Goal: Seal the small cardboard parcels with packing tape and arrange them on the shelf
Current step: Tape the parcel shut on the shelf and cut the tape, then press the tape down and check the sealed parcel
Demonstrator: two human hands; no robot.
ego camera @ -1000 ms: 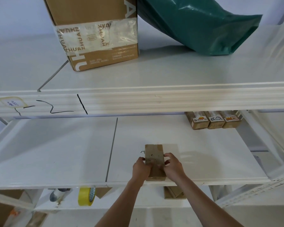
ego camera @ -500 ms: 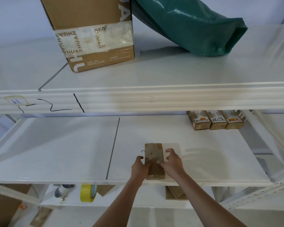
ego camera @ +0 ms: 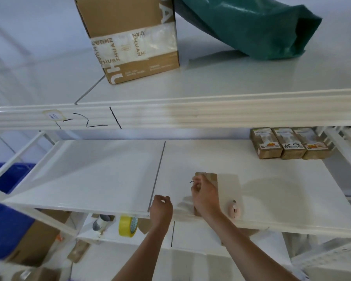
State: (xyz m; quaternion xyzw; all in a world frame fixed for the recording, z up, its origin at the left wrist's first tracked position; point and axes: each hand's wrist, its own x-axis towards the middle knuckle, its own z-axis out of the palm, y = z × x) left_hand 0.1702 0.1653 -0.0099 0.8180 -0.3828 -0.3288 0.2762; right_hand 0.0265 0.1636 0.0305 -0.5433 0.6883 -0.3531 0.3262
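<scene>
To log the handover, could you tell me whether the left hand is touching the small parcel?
Apart: the head view shows bare shelf between the left hand and the small parcel.

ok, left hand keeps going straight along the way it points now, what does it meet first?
The left hand points away over the middle shelf, left of the small parcel under the right hand. The way looks free to the back of the shelf; depth is hard to judge, but it should miss the parcel.
</scene>
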